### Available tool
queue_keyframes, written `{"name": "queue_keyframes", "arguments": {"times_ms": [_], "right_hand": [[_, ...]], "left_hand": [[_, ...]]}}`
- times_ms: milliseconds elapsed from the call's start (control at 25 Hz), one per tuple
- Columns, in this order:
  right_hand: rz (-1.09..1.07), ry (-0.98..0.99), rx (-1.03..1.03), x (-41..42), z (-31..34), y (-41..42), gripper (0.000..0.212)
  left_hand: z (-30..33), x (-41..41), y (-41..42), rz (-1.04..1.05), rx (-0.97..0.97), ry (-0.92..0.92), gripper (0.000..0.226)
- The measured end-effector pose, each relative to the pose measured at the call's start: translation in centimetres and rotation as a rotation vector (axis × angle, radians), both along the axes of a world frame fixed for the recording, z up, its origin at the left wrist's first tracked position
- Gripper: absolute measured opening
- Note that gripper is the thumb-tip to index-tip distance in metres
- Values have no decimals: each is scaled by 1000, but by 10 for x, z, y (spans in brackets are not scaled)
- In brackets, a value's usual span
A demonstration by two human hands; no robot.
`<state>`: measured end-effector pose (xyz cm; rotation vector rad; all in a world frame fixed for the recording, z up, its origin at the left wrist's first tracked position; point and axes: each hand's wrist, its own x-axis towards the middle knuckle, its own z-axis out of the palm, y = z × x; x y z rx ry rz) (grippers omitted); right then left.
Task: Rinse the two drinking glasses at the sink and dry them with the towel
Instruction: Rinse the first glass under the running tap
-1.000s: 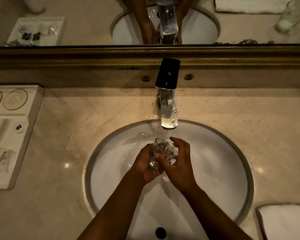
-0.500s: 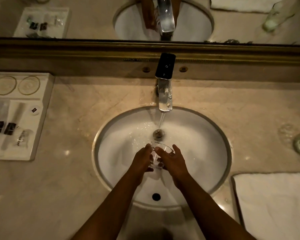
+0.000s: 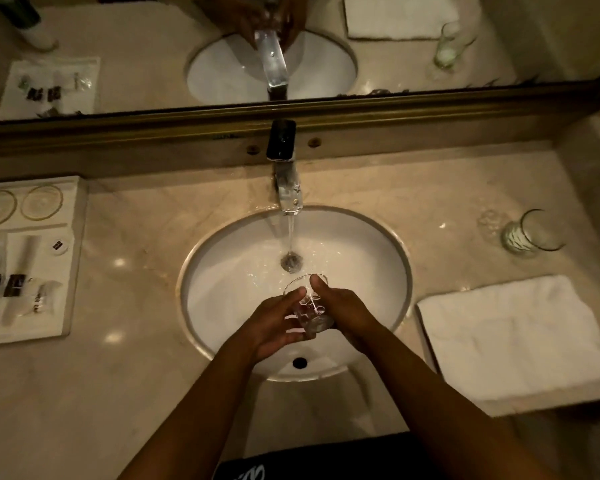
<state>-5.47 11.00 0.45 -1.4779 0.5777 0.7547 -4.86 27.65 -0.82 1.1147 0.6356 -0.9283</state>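
A clear drinking glass (image 3: 307,308) is held over the white oval sink (image 3: 378,271), tilted with its mouth toward the tap. My left hand (image 3: 274,323) cups it from the left and my right hand (image 3: 347,311) grips it from the right, thumb on the rim. The glass sits nearer me than the water stream (image 3: 290,233), which falls from the chrome tap (image 3: 286,181) onto the drain. A second glass (image 3: 530,233) stands upright on the counter at the right. A folded white towel (image 3: 520,334) lies in front of it.
A white amenity tray (image 3: 25,258) with small packets and two round coasters sits on the left of the marble counter (image 3: 129,375). A framed mirror (image 3: 222,46) runs along the back wall. The counter's front edge is near my body.
The glass and both hands have drawn back from under the stream toward me. The camera has pulled back, so the second glass and the towel now show fully at the right.
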Motion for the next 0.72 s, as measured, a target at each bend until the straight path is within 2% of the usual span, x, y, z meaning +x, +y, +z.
{"name": "queue_keyframes", "arguments": {"times_ms": [120,200,320,400,520,640,720], "right_hand": [[-3,-79,47,-6,12,-13,62],[-33,-135,39,-8,16,-29,51],[-82,-234,68,-12,15,-64,43],[-150,-258,84,-13,14,-88,35],[-356,-236,8,-12,12,-138,20],[-639,-190,-15,-12,8,-194,16],[-742,-191,-89,-13,9,-226,15]], "left_hand": [[9,1,-10,-39,-58,-90,35],[14,6,-22,-136,-60,-155,38],[16,17,-52,-222,58,-270,66],[19,23,-75,-269,221,-384,86],[22,33,-122,-366,365,-598,88],[20,50,-171,-427,414,-733,90],[16,62,-199,-484,459,-806,94]]}}
